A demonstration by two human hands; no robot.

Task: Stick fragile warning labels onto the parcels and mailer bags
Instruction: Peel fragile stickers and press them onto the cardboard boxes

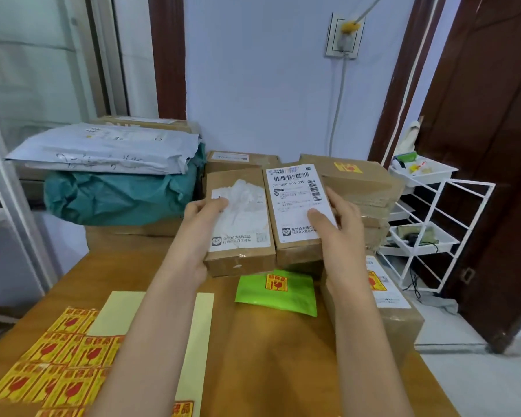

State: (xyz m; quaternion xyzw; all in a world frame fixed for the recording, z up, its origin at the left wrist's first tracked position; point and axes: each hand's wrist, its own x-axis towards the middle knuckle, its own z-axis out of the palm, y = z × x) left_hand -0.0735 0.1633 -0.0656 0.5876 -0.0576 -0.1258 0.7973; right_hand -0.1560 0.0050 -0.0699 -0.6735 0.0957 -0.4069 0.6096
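Note:
Two small brown cardboard parcels are held side by side above the wooden table [268,356]. My left hand [197,236] grips the left parcel [241,254], whose white shipping label is torn. My right hand [340,227] grips the right parcel [295,251], thumb on its barcode label. Below them lies a green mailer bag [295,299] bearing a yellow-and-red fragile label [276,282]. Several loose fragile labels [57,365] lie at the table's near left beside a pale yellow backing sheet [115,311].
A stack of brown boxes [370,188] with a fragile label stands behind at right. A labelled box [400,317] sits at the right table edge. Grey and teal mailer bags [112,176] pile up at back left. A white wire rack [427,230] stands right of the table.

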